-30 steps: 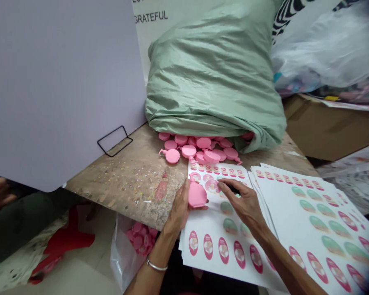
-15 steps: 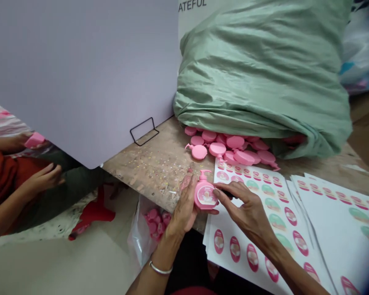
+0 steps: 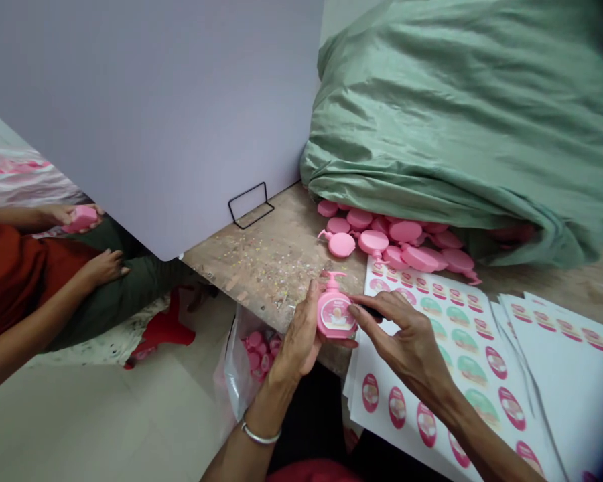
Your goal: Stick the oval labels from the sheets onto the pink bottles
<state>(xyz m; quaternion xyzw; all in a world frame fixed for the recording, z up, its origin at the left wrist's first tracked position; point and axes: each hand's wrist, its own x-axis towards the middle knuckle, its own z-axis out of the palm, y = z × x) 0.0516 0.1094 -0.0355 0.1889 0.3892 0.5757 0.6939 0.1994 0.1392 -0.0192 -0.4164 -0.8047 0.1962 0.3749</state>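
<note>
A small pink pump bottle [image 3: 337, 313] with an oval label on its front stands upright in my left hand [image 3: 301, 335], which wraps round its left side and base. My right hand [image 3: 402, 331] is at the bottle's right edge, thumb touching the label, with a small dark object between its fingers that I cannot make out fully. Sheets of oval pink and green stickers [image 3: 396, 358] lie under and beside my right hand. Behind them, several pink bottles [image 3: 373, 242] spill out from a large green cloth sack [image 3: 452, 120].
A large pale panel [image 3: 145, 120] stands at the left on a black wire stand [image 3: 251, 205]. Below the table edge [image 3: 241, 281] hangs a clear bag of pink bottles [image 3: 257, 351]. At the far left another person holds a pink item [image 3: 82, 218].
The view has shifted slightly, so the sack and sheets appear further right. My hands keep the same hold on the bottle. The other person's hand with the pink item has turned.
</note>
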